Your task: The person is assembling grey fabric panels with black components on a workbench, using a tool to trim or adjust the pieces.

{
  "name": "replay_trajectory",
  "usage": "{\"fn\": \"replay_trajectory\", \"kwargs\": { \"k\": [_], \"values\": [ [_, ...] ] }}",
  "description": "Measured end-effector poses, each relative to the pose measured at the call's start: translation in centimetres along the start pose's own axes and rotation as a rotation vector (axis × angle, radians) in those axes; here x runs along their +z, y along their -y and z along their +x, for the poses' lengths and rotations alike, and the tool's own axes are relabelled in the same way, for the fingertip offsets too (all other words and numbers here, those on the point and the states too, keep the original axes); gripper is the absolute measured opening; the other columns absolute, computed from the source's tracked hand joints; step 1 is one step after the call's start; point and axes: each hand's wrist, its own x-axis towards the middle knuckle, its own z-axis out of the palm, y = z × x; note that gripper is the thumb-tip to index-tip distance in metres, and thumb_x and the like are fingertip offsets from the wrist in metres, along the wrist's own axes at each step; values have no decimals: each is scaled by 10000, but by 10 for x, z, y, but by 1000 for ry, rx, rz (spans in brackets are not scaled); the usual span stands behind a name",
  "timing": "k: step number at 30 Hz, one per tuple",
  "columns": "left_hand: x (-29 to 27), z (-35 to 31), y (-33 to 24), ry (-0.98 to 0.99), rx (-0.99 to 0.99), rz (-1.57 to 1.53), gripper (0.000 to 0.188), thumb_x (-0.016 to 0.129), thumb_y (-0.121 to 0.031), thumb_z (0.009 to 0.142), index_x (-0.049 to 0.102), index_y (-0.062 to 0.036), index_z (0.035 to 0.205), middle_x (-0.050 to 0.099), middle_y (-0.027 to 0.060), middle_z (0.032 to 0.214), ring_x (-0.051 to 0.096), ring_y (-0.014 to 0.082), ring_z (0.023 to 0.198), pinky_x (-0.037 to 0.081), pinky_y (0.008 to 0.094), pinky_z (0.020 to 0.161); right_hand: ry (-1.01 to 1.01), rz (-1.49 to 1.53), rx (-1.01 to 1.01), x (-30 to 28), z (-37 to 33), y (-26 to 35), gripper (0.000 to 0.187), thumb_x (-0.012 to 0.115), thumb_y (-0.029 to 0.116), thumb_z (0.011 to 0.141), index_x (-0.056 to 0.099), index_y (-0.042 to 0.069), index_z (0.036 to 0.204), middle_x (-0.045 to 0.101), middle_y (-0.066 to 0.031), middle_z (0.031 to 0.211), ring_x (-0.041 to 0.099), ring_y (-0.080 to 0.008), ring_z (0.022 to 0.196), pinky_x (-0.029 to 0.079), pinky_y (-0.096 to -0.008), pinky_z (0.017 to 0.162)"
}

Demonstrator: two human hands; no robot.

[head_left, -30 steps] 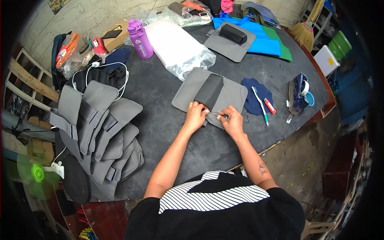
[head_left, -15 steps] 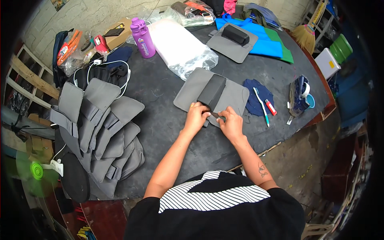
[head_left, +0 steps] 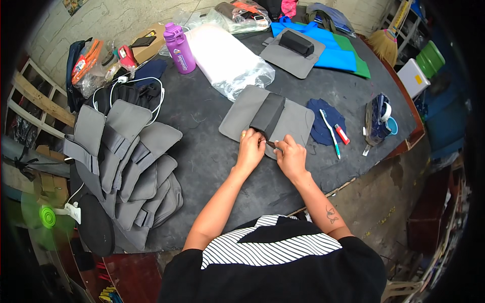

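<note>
Pale block wall (head_left: 121, 20) behind dark-topped table (head_left: 199, 151); stained floor (head_left: 374, 202) right; slatted frame (head_left: 43, 102) left.

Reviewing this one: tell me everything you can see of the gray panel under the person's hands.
The gray panel looks like matte fabric, with rounded corners and a raised black block running across its middle. It lies mostly flat, set askew on the dark table. The left hand touches the block's near end; the right hand holds a slim dark tool at the near edge, which the hands partly hide.
</note>
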Motion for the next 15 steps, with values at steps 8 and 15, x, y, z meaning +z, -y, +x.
{"fn": "replay_trajectory", "kwargs": {
  "k": [8,15],
  "values": [
    [4,-3,-4,-59,20,66,49,652,-32,747,634,2,777,557,137,838,511,330,873,427,412,800,-31,-78,-15,7,3,8,105,679,35,674,654,44,775,530,-94,776,610,-293,625,486,-398,603],
    [-5,-4,-12,-119,-9,-127,71,631,-40,788,605,12,829,539,130,859,538,304,840,450,375,757,3,103,80,1,0,-4,91,689,55,709,659,45,794,552,-94,781,615,-297,631,493,-405,584]
  ]
}}
